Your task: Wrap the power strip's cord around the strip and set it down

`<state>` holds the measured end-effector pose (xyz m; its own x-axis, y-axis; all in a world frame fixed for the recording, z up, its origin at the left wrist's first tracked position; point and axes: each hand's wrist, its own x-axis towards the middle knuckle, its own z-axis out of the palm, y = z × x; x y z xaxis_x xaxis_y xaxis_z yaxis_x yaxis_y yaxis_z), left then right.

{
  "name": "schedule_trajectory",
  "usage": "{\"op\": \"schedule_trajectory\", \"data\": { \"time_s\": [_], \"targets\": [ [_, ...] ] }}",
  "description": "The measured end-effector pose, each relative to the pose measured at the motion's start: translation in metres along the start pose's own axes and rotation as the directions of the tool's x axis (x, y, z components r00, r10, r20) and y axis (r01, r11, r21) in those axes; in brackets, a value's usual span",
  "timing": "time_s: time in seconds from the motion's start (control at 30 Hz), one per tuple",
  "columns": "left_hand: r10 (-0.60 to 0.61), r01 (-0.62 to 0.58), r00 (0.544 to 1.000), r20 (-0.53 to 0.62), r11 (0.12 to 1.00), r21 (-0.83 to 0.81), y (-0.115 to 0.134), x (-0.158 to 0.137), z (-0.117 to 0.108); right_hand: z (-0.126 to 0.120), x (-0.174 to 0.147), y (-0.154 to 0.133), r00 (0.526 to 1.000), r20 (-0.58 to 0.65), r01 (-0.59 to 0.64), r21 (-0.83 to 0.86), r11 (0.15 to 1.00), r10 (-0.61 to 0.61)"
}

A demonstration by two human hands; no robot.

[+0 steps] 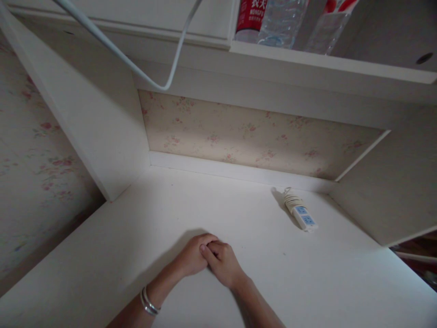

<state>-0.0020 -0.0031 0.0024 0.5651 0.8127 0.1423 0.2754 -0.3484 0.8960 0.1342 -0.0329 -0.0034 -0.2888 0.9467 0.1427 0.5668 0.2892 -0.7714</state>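
My left hand (197, 253) and my right hand (223, 260) are clasped together above the near part of the white desk top (164, 214). The fingers of both are closed around each other, and the right thumb lies across the clasp. No object shows in either hand, though the inside of the grip is hidden. Two silver bangles (149, 302) circle my left wrist. Nearest to the hands on the desk is a white power strip (305, 218) with blue socket faces, farther back on the right, its cord wound around one end.
A pale cable (146, 78) hangs in a loop at the upper left. Plastic bottles (282, 23), one with a red label, stand on a shelf (327, 64) above the desk. Side panels (99, 123) bound the desk, with floral wallpaper (239, 132) behind.
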Motion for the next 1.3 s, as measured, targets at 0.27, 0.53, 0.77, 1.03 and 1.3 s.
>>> {"op": "schedule_trajectory", "data": {
  "time_s": [0.27,0.53,0.77,1.03,1.3],
  "targets": [
    [-0.003,0.003,1.000,-0.010,1.000,0.022,0.0001,0.0003,0.0006,0.0014,0.0000,0.0020,1.000,0.002,0.014,0.004,1.000,-0.014],
    [0.004,-0.003,1.000,-0.006,1.000,0.016,-0.0017,0.0002,0.0005,0.0007,0.0002,0.0010,1.000,-0.003,0.009,0.003,1.000,-0.009],
    [0.013,-0.013,1.000,-0.011,1.000,0.017,-0.0018,0.0001,0.0005,0.0004,-0.0003,0.0011,1.000,0.004,0.000,0.006,1.000,0.000],
    [0.005,-0.005,1.000,-0.002,1.000,0.017,-0.0008,0.0000,0.0000,0.0003,-0.0001,0.0007,1.000,0.002,-0.010,-0.017,1.000,0.010],
    [-0.008,0.008,1.000,-0.008,1.000,0.010,-0.0045,0.0006,0.0020,0.0013,0.0010,0.0021,1.000,0.002,0.016,-0.018,1.000,-0.016]
  ]
}}
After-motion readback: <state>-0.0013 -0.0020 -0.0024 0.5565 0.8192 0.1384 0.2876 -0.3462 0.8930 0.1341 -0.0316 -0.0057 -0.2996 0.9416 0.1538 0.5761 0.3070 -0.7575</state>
